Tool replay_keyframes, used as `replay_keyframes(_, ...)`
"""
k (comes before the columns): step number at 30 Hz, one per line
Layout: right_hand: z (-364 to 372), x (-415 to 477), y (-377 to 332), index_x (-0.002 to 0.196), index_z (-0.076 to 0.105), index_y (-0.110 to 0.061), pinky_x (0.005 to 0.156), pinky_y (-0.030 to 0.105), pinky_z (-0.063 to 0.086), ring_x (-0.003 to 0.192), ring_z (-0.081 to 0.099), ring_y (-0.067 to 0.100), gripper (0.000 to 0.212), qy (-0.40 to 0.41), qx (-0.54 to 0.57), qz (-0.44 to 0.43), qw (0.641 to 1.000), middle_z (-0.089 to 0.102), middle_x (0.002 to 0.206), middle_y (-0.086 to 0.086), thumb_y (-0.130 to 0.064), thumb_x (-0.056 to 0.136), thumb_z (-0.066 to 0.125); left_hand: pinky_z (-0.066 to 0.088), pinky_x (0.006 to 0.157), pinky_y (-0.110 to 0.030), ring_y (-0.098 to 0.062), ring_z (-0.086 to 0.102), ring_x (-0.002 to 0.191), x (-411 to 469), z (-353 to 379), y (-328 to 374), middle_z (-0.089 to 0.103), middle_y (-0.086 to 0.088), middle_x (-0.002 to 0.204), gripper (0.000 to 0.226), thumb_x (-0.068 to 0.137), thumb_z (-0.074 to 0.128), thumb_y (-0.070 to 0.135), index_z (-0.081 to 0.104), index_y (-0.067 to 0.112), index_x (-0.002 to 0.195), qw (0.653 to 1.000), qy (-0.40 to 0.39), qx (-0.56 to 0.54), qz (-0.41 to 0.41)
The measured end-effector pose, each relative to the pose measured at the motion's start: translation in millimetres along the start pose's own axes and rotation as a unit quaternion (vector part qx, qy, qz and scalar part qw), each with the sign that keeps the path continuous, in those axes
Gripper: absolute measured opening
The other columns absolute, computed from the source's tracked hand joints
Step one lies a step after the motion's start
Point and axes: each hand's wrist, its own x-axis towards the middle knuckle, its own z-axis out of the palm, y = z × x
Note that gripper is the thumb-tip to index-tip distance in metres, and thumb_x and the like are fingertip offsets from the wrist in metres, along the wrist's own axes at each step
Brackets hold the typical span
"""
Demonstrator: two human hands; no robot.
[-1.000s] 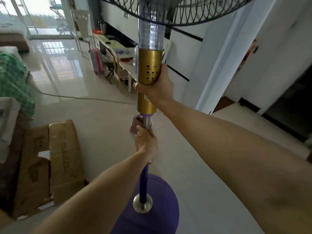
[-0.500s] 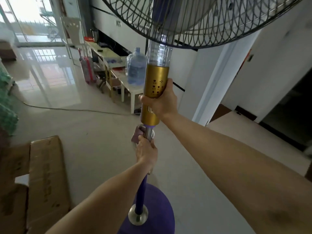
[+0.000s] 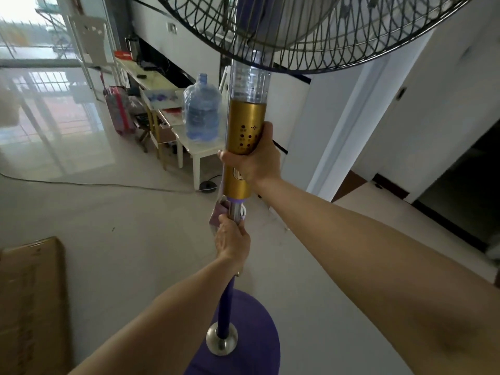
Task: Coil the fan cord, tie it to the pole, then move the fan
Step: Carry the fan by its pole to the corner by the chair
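Since a second ago the view has swung left to right across the room: the cardboard box has slid toward the left edge, and a water jug has come into sight beside the fan column, while both of my hands keep the same grip on the fan.

At far left I see the flattened box lying on the pale tiled floor. A thin dark cable runs across the floor behind it, toward a small round foot under the white counter. On that counter stands the blue water jug, wrapped in clear plastic. A pink suitcase stands further back, near the glass door.

At centre is the fan. Its purple pole rises from a chrome collar on the round purple base, which sits low in my view. My left hand is clenched around the pole just below the gold control column, fingers wrapped tight on the metal. Just above that hand a bit of white cord shows against the pole, next to a pale purple tag or clip; I cannot tell how it is tied.

My right hand is higher, grasping the gold column across its lower half, thumb up beside the row of dark buttons. Above it the column turns to a clear section, and the wire grille of the fan head fills the top of the view.

At right a white wall and a dark doorway stand behind my right forearm.
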Motion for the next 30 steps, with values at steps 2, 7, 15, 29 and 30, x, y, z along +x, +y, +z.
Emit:
replay_keyframes(2,5,23,7,0.111,0.039,-0.024,0.072,0.036,0.057,0.082,0.065,0.015,0.068,-0.001,-0.003,0.004,1.000,0.061,0.091,-0.011,-0.029,0.063,0.087,0.048,0.062,-0.038,-0.025,0.058,0.078,24,9,4,0.056,-0.007,0.089,0.019,0.097,0.044,0.024,0.042,0.010,0.109,1.000,-0.002,-0.012,-0.002)
replay_keyframes(7,20,77,25,0.111,0.038,-0.027,0.069,0.030,0.053,0.082,0.063,0.013,0.068,0.004,-0.009,0.008,1.000,0.058,0.090,-0.013,-0.027,0.063,0.087,0.036,0.051,-0.026,-0.018,0.053,0.069,88,27,9,0.053,-0.005,0.084,0.017,0.098,0.044,0.025,0.042,0.011,0.109,0.999,-0.024,-0.025,-0.001)
replay_keyframes(15,63,177,48,0.113,0.036,-0.031,0.081,0.041,0.057,0.087,0.065,0.017,0.070,0.041,-0.035,0.037,0.998,0.063,0.097,-0.009,-0.033,0.064,0.087,0.045,0.055,-0.031,-0.022,0.057,0.074,211,47,22,0.052,-0.008,0.089,0.009,0.099,0.041,0.024,0.039,0.016,0.101,0.996,-0.074,-0.051,0.003)
replay_keyframes(29,93,314,117,0.120,0.038,-0.026,0.084,0.044,0.058,0.089,0.066,0.015,0.073,0.066,-0.027,0.056,0.996,0.063,0.100,-0.008,-0.030,0.066,0.087,0.039,0.049,-0.028,-0.016,0.052,0.065,357,106,41,0.049,-0.001,0.079,0.008,0.099,0.040,0.028,0.037,0.021,0.096,0.995,-0.089,-0.041,0.016)
replay_keyframes(30,94,326,125,0.120,0.038,-0.026,0.084,0.044,0.058,0.089,0.065,0.015,0.073,0.062,-0.025,0.056,0.996,0.063,0.100,-0.008,-0.030,0.066,0.087,0.037,0.048,-0.027,-0.015,0.051,0.064,368,113,42,0.049,-0.001,0.078,0.009,0.099,0.040,0.028,0.037,0.021,0.095,0.995,-0.086,-0.038,0.017)
